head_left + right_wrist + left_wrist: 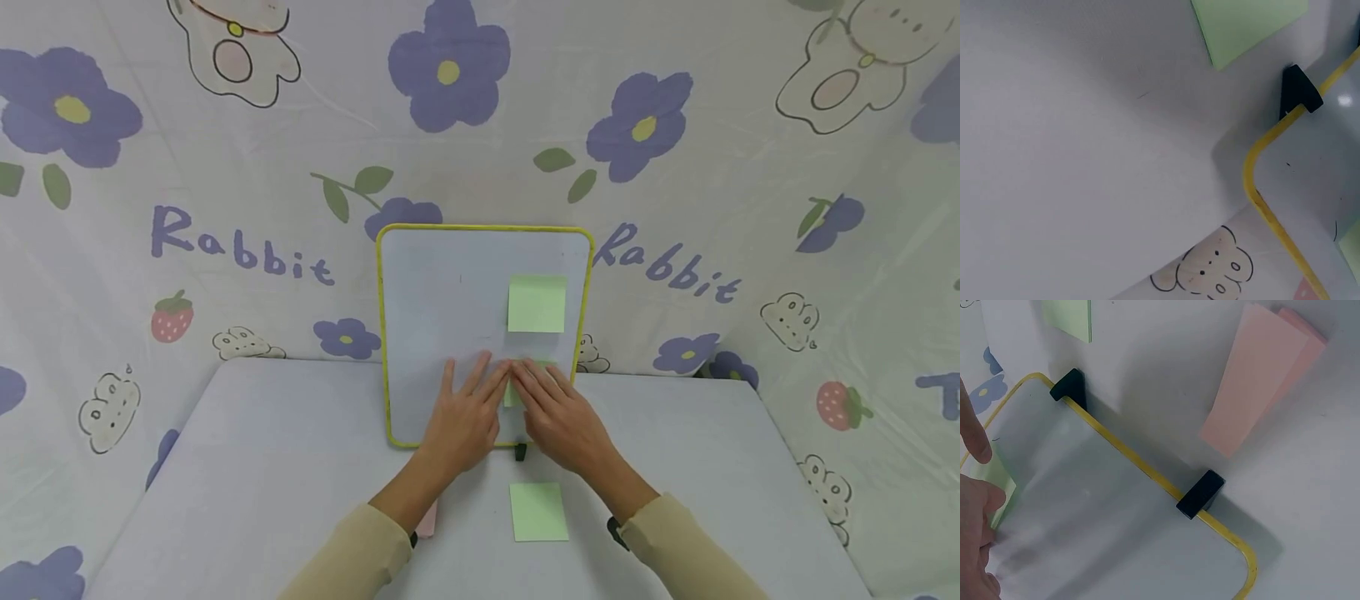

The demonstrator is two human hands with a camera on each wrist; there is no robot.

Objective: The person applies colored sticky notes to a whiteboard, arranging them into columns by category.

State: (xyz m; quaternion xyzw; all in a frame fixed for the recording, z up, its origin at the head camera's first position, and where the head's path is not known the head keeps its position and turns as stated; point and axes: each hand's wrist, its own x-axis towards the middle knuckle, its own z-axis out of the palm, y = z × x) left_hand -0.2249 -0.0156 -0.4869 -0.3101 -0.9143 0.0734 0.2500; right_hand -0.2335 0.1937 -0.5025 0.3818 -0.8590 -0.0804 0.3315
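A whiteboard (pixel 420 333) with a yellow rim stands upright on the table. Both hands meet low on its right half, over a pale green sticky note (pixel 512 397) that they mostly cover. My left hand (pixel 461 423) has its fingers spread and straight, index fingertip at the note's top left. From the other side, my right hand (pixel 566 423) lays straight fingers across the note. Higher on the board sticks another green sticky note (pixel 537 305). In the left wrist view, fingertips press near the edge of the lower note (pixel 1002 487); the right wrist view shows no hand.
On the table in front of the board lies a green sticky-note pad (pixel 538 512). Pink paper strips (pixel 1260 381) lie to its left, partly behind the left forearm in the head view. Black feet (pixel 1202 494) hold the board's lower edge. A patterned curtain (pixel 480 167) hangs behind.
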